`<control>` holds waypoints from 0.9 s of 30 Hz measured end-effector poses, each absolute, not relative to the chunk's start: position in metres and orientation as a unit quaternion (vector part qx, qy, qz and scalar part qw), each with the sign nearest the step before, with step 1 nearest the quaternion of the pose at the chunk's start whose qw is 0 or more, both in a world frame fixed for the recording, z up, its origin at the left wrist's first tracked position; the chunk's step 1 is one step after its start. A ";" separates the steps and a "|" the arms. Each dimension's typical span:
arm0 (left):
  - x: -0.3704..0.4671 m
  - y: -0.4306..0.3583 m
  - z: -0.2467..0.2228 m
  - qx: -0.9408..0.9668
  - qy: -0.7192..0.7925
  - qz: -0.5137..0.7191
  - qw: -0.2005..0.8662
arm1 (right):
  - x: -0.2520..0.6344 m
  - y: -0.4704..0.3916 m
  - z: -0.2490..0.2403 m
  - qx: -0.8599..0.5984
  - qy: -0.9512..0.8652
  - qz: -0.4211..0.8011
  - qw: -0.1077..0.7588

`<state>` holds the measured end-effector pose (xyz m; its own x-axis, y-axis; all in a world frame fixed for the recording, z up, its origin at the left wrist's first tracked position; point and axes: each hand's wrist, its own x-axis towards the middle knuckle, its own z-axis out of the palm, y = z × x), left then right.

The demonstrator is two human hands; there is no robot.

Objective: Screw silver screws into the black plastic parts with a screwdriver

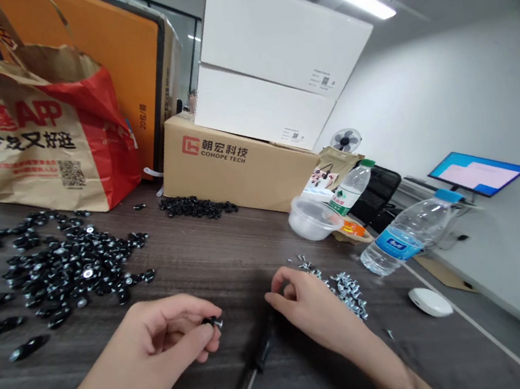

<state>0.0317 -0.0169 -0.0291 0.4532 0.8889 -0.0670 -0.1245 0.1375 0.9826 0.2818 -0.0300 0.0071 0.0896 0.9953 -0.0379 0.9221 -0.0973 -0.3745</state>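
My left hand (173, 333) is closed, pinching a small black part (208, 321) between thumb and fingers. A silver screw (218, 323) sticks out of that part toward the right. My right hand (309, 302) is curled, with thumb and index tips close together; whatever they may hold is hidden. Just below those fingertips is the black handle of a screwdriver (264, 346), its metal shaft running toward the bottom edge. Loose silver screws (350, 295) are piled beside my right hand. A large heap of black parts (73, 263) spreads beyond my left hand.
A second pile of black parts (197, 207) lies before a cardboard box (236, 165) topped by white boxes (264, 36). A paper bag (53, 135) stands at the left. A plastic tub (313, 217), water bottles (402, 234) and a white rounded object (430, 302) occupy the right side.
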 end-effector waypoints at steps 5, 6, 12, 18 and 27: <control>0.031 -0.013 -0.029 0.560 0.374 0.389 0.628 | 0.288 -0.038 0.016 -0.706 -0.674 0.180 0.121; 0.031 -0.011 -0.030 0.565 0.381 0.389 0.620 | 0.290 -0.040 0.017 -0.696 -0.682 0.194 0.115; 0.027 0.001 -0.026 0.567 0.409 0.392 0.598 | 0.300 -0.039 0.022 -0.569 -0.779 0.242 0.109; 0.026 0.006 -0.020 0.557 0.391 0.392 0.619 | 0.296 -0.032 0.018 -0.514 -0.798 0.290 0.125; 0.021 0.013 -0.021 0.554 0.405 0.404 0.604 | 0.303 -0.041 0.018 -0.522 -0.708 0.405 0.251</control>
<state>0.0210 0.0132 -0.0209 0.3448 0.9378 -0.0410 -0.0398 0.0582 0.9975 0.3034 -0.0406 0.0178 -0.3298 0.9416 -0.0679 0.5358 0.1275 -0.8347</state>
